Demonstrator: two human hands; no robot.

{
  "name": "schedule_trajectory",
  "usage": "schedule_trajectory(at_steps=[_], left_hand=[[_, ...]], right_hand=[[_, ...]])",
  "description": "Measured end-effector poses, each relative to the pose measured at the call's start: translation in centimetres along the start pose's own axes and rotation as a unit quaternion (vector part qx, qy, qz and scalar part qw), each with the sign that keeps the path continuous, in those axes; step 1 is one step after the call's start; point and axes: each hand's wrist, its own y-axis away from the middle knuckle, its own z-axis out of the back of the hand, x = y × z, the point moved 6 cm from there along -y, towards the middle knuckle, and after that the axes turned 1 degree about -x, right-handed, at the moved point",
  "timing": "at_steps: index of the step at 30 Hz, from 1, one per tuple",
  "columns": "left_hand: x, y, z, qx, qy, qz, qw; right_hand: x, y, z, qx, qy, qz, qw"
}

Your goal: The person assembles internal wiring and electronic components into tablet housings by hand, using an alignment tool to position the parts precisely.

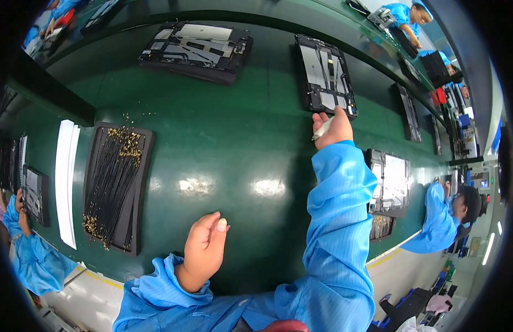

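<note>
My right hand (338, 128) reaches forward to the near end of an opened tablet-like device (326, 74) with a black frame, silver panels and dark cables. Its thumb is at the device's near edge. A small white object (322, 130) lies in the curl of its fingers; I cannot make out its kind. Over the near part of the green bench (229, 138), my left hand (205, 246) is raised with its thumb up and fingers closed together. Whatever those fingers may hold is hidden. Both forearms wear blue sleeves.
A black tray (145, 191) of thin black cables (114, 188) with gold ends stands left, beside white strips (67, 182). Another opened device (195, 47) lies at the far left, one more (389, 180) at right. Co-workers in blue sit on both sides and across.
</note>
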Motion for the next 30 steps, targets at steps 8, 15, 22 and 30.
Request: schedule_trajectory(at_steps=[8,15,22,30], left_hand=[[-1.8,-0.1,-0.6,-0.003,-0.131,-0.104,0.986],[-1.4,0.4,-0.8,0.009,-0.155,-0.132,0.979],[0.5,-1.4,-1.6,0.022,0.317,0.196,0.928],[-2.2,2.3,-2.2,0.089,0.158,0.186,0.966]], right_hand=[[-0.5,-1.3,-2.7,-0.013,-0.053,-0.027,0.998],[-1.5,1.2,-5.3,0.11,-0.049,-0.078,0.99],[-9.0,14.6,0.1,0.231,0.004,-0.232,0.945],[-13.4,24.1,7.9,0.467,0.212,-0.251,0.821]])
